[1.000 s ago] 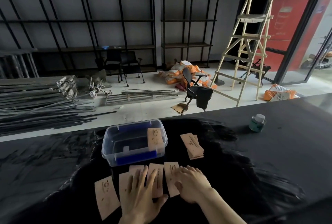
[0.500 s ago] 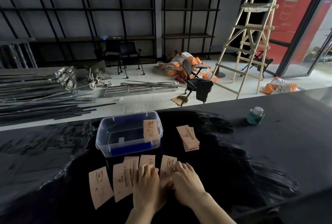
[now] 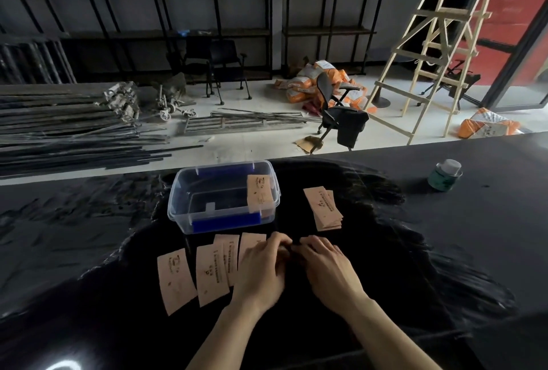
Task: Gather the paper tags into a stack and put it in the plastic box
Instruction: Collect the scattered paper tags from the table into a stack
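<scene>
Several tan paper tags lie in a fanned row on the black table: one at the far left [image 3: 175, 280], one beside it [image 3: 211, 275], and two overlapping ones [image 3: 229, 252] running under my left hand [image 3: 261, 270]. That hand rests palm down on the tags with its fingertips curled. My right hand [image 3: 326, 269] lies flat just to the right, its fingertips meeting the left hand's; no tag shows under it. The clear plastic box [image 3: 175, 206] stands behind the row, with one tag [image 3: 260, 193] leaning inside its right end. A small tag stack [image 3: 324, 208] sits right of the box.
A green jar with a white lid [image 3: 444, 175] stands at the table's far right. The table's far edge [image 3: 385, 153] runs just behind the box. On the floor beyond are metal bars, an office chair [image 3: 338, 108] and a wooden ladder [image 3: 439, 43].
My hands have drawn together over the right end of the row. The rightmost tag, visible by my right hand before, has slid left out of sight under my left hand.
</scene>
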### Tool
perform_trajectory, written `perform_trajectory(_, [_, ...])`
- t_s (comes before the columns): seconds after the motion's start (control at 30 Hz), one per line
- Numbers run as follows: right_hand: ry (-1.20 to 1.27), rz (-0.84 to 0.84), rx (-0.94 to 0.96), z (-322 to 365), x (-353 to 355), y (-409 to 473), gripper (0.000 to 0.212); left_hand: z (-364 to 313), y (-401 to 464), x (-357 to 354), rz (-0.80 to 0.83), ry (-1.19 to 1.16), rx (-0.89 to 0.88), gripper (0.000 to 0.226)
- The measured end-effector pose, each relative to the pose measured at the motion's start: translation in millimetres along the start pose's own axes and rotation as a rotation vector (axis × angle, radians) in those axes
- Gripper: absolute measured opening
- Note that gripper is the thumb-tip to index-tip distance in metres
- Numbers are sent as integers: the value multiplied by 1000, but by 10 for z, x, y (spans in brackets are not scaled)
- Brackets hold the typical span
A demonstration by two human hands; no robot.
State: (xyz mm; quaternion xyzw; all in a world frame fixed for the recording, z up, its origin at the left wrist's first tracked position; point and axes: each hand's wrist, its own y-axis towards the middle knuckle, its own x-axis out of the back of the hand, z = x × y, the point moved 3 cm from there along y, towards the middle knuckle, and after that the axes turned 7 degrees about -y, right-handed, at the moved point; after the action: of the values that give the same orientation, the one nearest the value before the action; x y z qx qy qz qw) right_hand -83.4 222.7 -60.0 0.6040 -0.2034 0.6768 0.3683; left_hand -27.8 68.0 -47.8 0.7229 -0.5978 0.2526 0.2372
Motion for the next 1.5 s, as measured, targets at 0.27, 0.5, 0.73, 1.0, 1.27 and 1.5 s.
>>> perform_trajectory(0.27, [31, 7, -61, 14, -144, 51, 23, 513, -181, 255, -121, 386, 268, 76])
perform_trajectory(0.5, [-40, 61, -6, 35, -31, 263, 9, 621, -90, 317, -85, 426, 373, 106])
perform_trajectory(0.73, [-63, 46, -17, -50, -22, 231, 13, 532, -27, 254, -35, 79, 304, 53])
perform_trajectory(1.0, [141, 6, -100, -2, 9, 195, 50, 311, 110, 228, 129, -291, 148, 40])
perform_trajectory(1.27, [81, 50, 4, -17, -101, 200, 63, 252, 34, 209, 93, -821, 312, 43])
perform_trajectory(1.5, [1, 14, 76, 118, -87, 316, 24, 651, -167, 716, -590, 72, 338, 22])
